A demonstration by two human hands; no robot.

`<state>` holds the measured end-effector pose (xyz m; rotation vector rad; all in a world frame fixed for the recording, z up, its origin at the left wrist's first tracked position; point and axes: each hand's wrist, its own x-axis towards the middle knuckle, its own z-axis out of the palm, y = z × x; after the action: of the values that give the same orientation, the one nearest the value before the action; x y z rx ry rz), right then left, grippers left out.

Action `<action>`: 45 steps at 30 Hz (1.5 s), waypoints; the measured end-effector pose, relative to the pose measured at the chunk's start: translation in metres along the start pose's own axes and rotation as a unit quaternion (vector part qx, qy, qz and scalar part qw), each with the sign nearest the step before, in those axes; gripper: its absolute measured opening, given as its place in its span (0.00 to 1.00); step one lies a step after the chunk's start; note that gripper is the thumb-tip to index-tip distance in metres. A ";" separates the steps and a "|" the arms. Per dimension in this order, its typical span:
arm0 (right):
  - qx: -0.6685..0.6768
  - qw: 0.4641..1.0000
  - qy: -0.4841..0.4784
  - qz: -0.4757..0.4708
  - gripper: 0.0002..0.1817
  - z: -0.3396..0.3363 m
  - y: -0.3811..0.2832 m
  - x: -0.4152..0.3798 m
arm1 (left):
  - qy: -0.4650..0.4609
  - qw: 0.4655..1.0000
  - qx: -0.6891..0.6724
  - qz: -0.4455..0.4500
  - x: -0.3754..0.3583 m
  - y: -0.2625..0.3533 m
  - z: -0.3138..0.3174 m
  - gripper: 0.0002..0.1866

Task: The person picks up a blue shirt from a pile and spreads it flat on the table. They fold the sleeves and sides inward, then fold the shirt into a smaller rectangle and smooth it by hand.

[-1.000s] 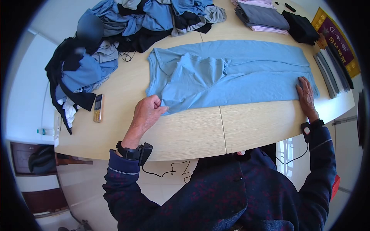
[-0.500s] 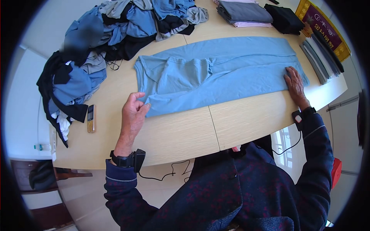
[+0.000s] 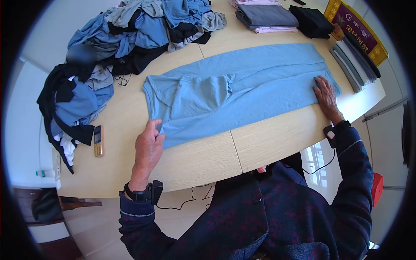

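Note:
A light blue garment (image 3: 260, 91), which looks like trousers, lies spread lengthwise over the table, its wider end at the left with wrinkles and a raised fold near the middle. At its lower left corner, my left hand (image 3: 149, 147) pinches the fabric edge between thumb and fingers. My right hand (image 3: 327, 97) rests flat on the garment near its right end, palm down with the fingers spread. Both wrists carry black straps with small devices.
A heap of blue, grey and black clothes (image 3: 143, 30) covers the back left. A mobile phone (image 3: 99, 141) lies beside it. Folded grey clothes (image 3: 266, 16), a folded black garment (image 3: 311, 21), another folded stack (image 3: 353, 65) and a purple-gold sign (image 3: 357, 26) stand at the back right.
My left hand has drawn the garment's lower left corner a little toward the near table edge. My right hand stays on the right end. The whole view has shifted slightly.

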<state>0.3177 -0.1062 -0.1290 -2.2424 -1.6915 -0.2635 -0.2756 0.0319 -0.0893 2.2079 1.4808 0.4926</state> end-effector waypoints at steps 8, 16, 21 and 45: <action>0.026 0.999 -0.023 -0.011 0.24 -0.002 -0.029 0.032 | 0.083 0.994 0.034 0.069 -0.021 0.017 0.005 0.25; 0.178 0.953 -0.081 -0.230 0.26 -0.013 -0.215 0.065 | 0.077 0.956 0.119 0.256 -0.053 0.041 0.013 0.36; 0.205 0.930 -0.113 -0.285 0.24 0.008 -0.270 0.099 | 0.013 0.956 0.151 0.251 -0.059 0.031 0.024 0.44; 0.313 0.895 -0.232 -0.216 0.14 0.020 -0.341 0.110 | 0.046 0.956 0.144 0.250 -0.057 0.023 0.031 0.44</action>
<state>0.0208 0.0852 -0.0629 -1.5023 -2.1033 0.6880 -0.2624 -0.0333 -0.1062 2.8442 1.0746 0.5710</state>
